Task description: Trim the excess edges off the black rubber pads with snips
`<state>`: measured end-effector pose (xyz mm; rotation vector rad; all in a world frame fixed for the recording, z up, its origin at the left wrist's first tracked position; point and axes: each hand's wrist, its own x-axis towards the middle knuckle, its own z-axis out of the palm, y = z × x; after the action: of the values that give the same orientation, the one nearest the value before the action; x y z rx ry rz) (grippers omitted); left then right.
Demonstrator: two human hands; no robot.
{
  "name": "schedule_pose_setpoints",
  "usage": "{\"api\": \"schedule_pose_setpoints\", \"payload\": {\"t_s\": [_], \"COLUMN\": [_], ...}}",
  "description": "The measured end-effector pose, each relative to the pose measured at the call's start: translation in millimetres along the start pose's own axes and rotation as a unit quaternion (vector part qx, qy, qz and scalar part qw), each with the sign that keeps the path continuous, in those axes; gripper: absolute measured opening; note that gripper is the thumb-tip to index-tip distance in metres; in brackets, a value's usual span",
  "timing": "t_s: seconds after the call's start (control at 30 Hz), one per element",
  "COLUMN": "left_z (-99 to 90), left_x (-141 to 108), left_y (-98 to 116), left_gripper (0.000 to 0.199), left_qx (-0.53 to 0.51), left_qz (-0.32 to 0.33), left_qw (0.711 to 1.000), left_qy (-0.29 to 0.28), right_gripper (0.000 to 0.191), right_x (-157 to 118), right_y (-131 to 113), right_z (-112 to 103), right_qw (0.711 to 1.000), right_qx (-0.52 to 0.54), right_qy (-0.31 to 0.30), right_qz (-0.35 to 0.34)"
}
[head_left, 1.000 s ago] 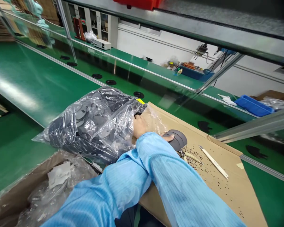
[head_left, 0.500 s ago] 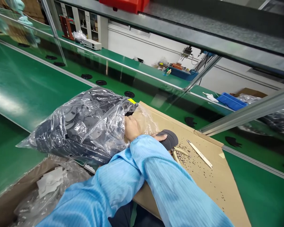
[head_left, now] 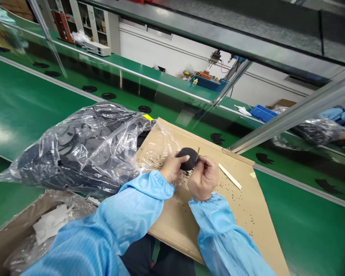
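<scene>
Over cardboard [head_left: 178, 226], toward its far edge, the left hand [head_left: 170, 168] pinches a likely light, stiff disc [head_left: 186, 160], best held by its rim; the right hand [head_left: 203, 179] pinches something thin [head_left: 198, 150].

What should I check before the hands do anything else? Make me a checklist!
1. Left hand has hold of the dark disc: ok.
2. Right hand is close to the disc's edge: ok.
3. What the right fingers are pinching: cannot tell, it is mostly hidden.
4. White tool lies on the cardboard: ok.
5. Cardboard is clean: not ok, little black bits are scattered on it.
6. Plastic bag is off the cardboard: not ok, its loose end overlaps it.
</scene>
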<state>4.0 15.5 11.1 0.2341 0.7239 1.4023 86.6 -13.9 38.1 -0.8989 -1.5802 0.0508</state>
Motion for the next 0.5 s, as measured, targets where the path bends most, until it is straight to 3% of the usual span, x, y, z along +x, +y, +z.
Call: {"api": "schedule_pose_setpoints", "payload": {"t_s": [0.07,0.17,0.33,0.5], "left_z": [1.2,1.3,2.4,5.5], "left_x": [1,1,1,-1], "left_y": [-4,-5,1,5], "left_gripper": [0.030,0.032,0.019,0.007], "left_qx": [0.007,0.013,0.016,0.030], "left_qz": [-0.003,0.016,0.029,0.009], "left_qw": [1.000,1.000,0.999,0.999], "left_qy": [0.003,-0.011,0.006,0.008], "right_gripper": [0.020,0.022,0.036,0.039], "right_x": [-11,-22,-19,-16], "right_y": [23,43,42,43], "right_z": [-18,-25,-21,-25], "right_qw": [0.998,0.994,0.974,0.961], "right_qx": [-0.053,-0.079,-0.063,-0.119], "right_qy": [0.010,-0.072,-0.220,-0.248], "right_qz": [-0.016,-0.014,-0.006,-0.019]}}
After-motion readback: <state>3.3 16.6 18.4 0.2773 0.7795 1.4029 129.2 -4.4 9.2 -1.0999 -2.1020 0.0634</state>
